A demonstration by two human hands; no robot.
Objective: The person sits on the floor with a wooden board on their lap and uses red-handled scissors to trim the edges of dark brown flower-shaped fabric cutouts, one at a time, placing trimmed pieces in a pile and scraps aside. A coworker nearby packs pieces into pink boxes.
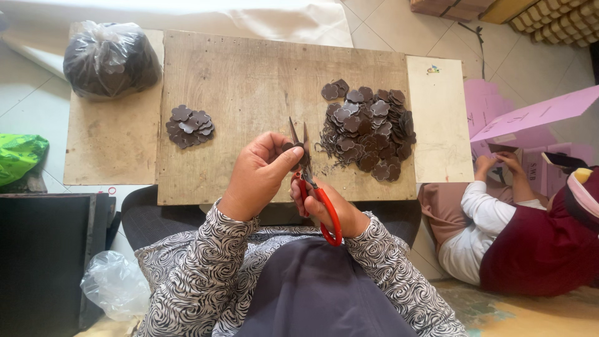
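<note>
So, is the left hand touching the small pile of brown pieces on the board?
Apart. The head view shows the left hand raised near the scissors, with bare board between it and the small pile.

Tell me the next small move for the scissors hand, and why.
Probably close the scissors: the blades stand open around the brown flower piece that the left hand pinches, while the right hand grips the red handles, and trimmings lie on the board.

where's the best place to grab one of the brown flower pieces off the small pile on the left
Take a top piece of the small pile by its scalloped edge, coming from above. The pieces lie flat and overlapping, so an edge jutting past its neighbours likely gives a grip.
</note>
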